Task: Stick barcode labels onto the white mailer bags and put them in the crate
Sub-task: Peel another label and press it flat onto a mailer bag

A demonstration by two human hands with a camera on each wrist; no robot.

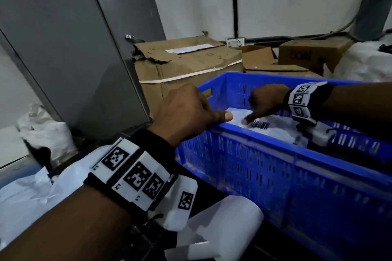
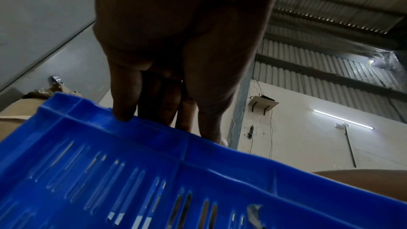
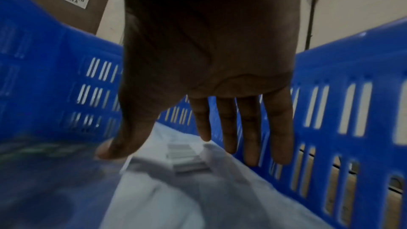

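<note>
A white mailer bag (image 1: 273, 128) with a barcode label (image 1: 258, 124) lies inside the blue slotted crate (image 1: 265, 167), just under the right hand (image 1: 266, 100), whose fingers (image 3: 249, 128) are straight and slightly spread. The left hand (image 1: 186, 112) rests relaxed on the crate's near rim. Cardboard boxes (image 1: 186, 63) and a grey door (image 1: 63, 44) stand beyond the fingertips.

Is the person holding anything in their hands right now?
Nothing is held. The right hand is open above the labelled mailer bag in the crate. The left hand rests on the crate's rim.
</note>
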